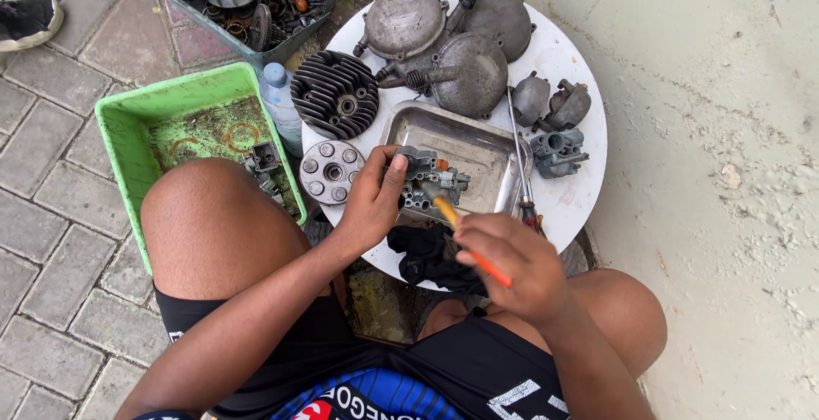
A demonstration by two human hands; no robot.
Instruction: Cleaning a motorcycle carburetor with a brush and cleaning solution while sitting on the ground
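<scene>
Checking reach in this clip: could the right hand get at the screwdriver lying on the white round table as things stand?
Probably yes: the screwdriver lies uncovered just beyond the right hand, but that hand already grips an orange tool.

A round bench (pixel 572 198) sits ahead of the person. At its centre lies a metal tray (pixel 478 143) holding a carburettor (pixel 426 181). Three engine covers (pixel 452 36) lie at twelve o'clock, a finned cylinder head (pixel 334 94) at ten, smaller parts (pixel 554 121) at two. A tub (pixel 145 121) stands on the floor at nine.

Black shorts, blue-black jersey with white and red print, bare arms.
</scene>
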